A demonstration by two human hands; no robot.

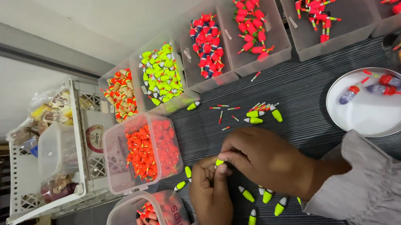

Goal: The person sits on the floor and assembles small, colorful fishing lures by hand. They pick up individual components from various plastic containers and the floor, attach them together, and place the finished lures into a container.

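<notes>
At lower centre, my left hand and right hand both pinch one yellow-green fishing float in a closed grip. Finished-looking floats lie beside them on the worktop; loose stems above remain unused.

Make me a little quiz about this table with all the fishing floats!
1. True or false: the round white tray holds only yellow-green floats.
2. The left hand and right hand pinch one small float together. What colour is it?
3. What lies nearest the hands? A: the white basket. B: the loose yellow-green floats. C: the bins of red floats.
Key: 1 false; 2 yellow-green; 3 B.
</notes>
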